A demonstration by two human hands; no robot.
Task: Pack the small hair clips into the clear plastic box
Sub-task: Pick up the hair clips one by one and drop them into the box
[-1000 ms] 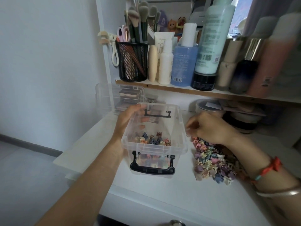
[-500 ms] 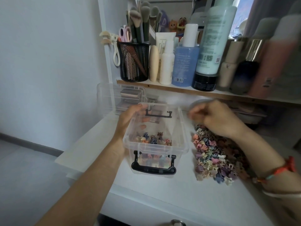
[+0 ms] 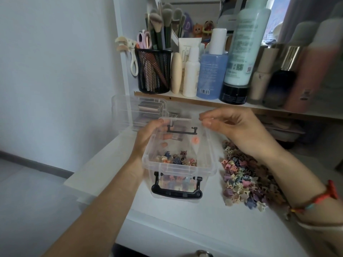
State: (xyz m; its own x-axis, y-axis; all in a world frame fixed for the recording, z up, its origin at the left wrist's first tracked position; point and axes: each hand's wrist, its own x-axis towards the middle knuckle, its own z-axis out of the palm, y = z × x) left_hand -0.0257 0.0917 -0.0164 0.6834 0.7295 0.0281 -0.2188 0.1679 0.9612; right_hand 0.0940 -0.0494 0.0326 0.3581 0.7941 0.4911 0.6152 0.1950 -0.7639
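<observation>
I had the left hand [image 3: 148, 138] gripping the clear box [image 3: 178, 168] on the bench [image 3: 185, 219], the right hand [image 3: 232, 127] above it with fingers [image 3: 206, 123] released, an orange clip [image 3: 194, 140] inside the box, and the pile of clips [image 3: 245, 179] just beside it.

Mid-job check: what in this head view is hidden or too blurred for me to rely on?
1) Head view: whether the right hand pinches a clip; its fingertips are motion-blurred.
2) Orange blob in the clear box: too smeared to identify.
3) Clip pile: right part hidden under the right forearm.
4) Clips in the box: lower ones veiled by its wall and black handle.
5) Shelf bottles at far right: blurred, labels unreadable.
</observation>
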